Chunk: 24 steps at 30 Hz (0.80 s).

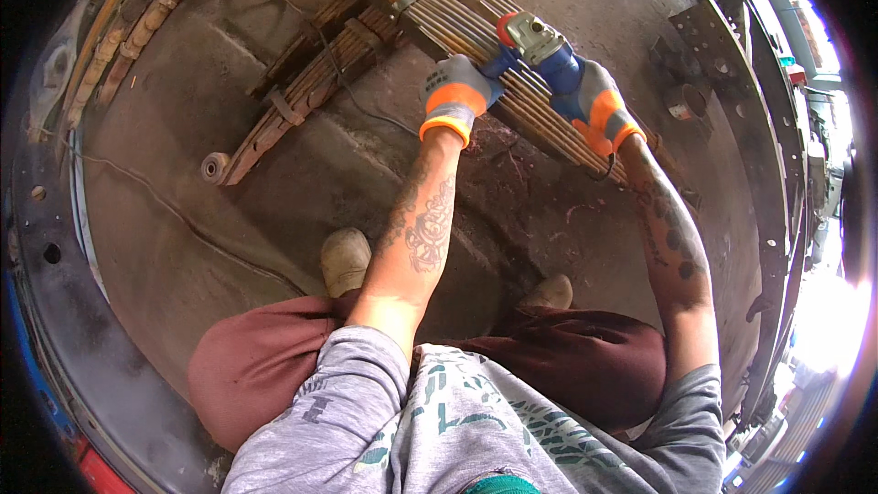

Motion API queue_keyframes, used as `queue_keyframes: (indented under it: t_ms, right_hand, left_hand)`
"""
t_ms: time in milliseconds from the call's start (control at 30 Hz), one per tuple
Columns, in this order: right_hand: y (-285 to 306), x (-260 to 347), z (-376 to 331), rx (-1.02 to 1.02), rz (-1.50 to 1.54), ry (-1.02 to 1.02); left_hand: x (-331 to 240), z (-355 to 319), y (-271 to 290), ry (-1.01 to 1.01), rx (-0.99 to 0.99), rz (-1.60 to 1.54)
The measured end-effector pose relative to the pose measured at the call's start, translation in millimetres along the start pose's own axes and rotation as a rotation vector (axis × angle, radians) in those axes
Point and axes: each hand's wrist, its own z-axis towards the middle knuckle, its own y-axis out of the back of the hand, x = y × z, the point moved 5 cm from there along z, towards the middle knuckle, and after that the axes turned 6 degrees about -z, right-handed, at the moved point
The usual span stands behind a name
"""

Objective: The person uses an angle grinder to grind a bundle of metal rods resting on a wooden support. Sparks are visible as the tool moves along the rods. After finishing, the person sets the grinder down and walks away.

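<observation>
Right hand [596, 96] tight around blue grinder [554, 66], left hand [455, 84] around its side handle [499, 63]

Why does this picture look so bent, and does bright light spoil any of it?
In the head view, fisheye distortion bows the beam at right; in the head view, glare whitens part of the right edge; in the head view, the grinder, left hand and right hand look fairly clear.
</observation>
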Motion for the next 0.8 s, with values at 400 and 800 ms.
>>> queue_keyframes:
  t_ms: [400, 800]
  right_hand:
    - [-7, 9, 15, 0.005, -0.099, 0.075]
    - [-10, -4, 34, -0.012, -0.191, 0.067]
  left_hand:
    - [9, 5, 9, -0.003, -0.075, 0.02]
    - [12, 17, 4, 0.004, -0.039, 0.083]
